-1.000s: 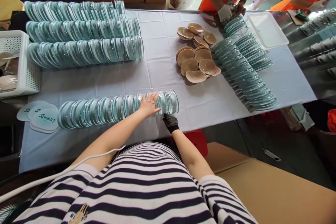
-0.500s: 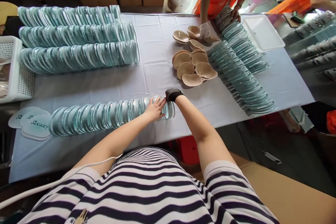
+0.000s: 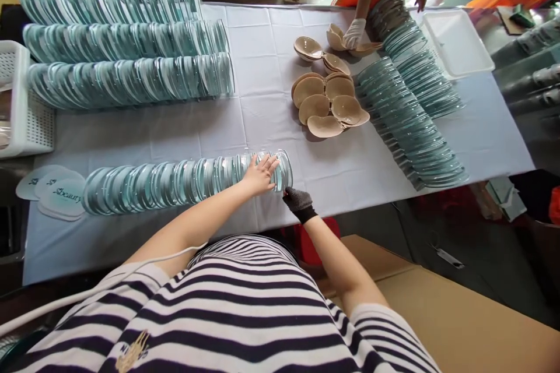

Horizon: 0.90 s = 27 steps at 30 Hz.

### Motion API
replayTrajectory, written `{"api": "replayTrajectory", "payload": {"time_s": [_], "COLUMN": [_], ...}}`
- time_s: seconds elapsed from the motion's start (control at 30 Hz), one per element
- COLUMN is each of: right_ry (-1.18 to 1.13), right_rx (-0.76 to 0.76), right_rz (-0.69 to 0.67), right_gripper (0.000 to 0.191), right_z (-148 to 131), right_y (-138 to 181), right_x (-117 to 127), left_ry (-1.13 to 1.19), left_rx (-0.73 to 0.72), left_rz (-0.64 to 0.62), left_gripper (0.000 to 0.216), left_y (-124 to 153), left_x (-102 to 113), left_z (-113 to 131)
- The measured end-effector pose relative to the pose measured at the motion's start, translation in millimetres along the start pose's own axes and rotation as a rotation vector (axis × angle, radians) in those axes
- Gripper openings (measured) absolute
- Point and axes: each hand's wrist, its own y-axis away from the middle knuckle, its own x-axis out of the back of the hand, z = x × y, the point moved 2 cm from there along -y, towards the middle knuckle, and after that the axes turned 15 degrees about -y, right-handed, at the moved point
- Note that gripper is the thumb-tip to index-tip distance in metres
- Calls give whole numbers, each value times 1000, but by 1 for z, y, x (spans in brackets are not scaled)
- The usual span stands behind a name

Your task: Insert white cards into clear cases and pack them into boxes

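A long row of clear plastic shells with teal inserts (image 3: 166, 185) lies across the near part of the table, its shells standing on edge. Bare and with fingers spread, my left hand (image 3: 261, 175) rests over the top of the row near its right end. My right hand (image 3: 298, 203), in a dark knit glove, pinches the near lower edge of the end clear plastic shell (image 3: 286, 169). At the row's left end lie several flat teal cards printed "beauty" (image 3: 62, 198).
Three more shell rows (image 3: 131, 83) stand at the back left beside a white basket (image 3: 40, 122). Beige bra cups (image 3: 314, 109) lie mid-table, near a co-worker's gloved hand (image 3: 354, 34). To the right are slanted shell rows (image 3: 413, 122) and a white tray (image 3: 470, 73).
My right hand has moved from the row's far side to its near lower edge. My left hand stays on the row. The co-worker's bare hand has lifted off the right-hand shells.
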Motion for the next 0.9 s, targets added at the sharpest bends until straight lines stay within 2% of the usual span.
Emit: {"api": "replayTrajectory", "payload": {"time_s": [0.07,0.13,0.23,0.3,0.4,0.47,0.53,0.6,0.7,0.8,0.9], "right_ry": [-120,-153,-141,-148,-85,-37,-8,-8,-55,-209,-426], "right_rx": [-81,-112,-84,-85,-10,63,177,314,489,607,691], "right_rz": [28,48,44,15,-60,-113,-135,-122,-63,8,-21], "right_gripper": [31,37,46,45,49,51,53,58,61,58,45], "right_z": [10,14,14,17,27,27,11,-24,-114,-241,-388], "right_y": [-3,-10,-9,0,6,1,-6,-15,-31,-54,-84], "right_x": [-28,-45,-56,-61,-70,-76,-79,-78,-64,-46,-46], "left_ry": [34,62,99,158,235,245,254,284,361,490,625], "left_rx": [-3,6,48,46,66,191,400,679,1152,1502,1659], "left_rz": [12,33,48,93,278,380,432,439,508,656,676], "left_gripper": [81,82,80,76,69,63,58,56,55,56,56], "left_y": [-2,-5,-2,9,43,83,135,194,280,348,388], "left_x": [1,3,8,10,11,6,-4,-21,-64,-118,-166], "left_z": [0,1,5,4,-15,-38,-66,-95,-145,-200,-255]}}
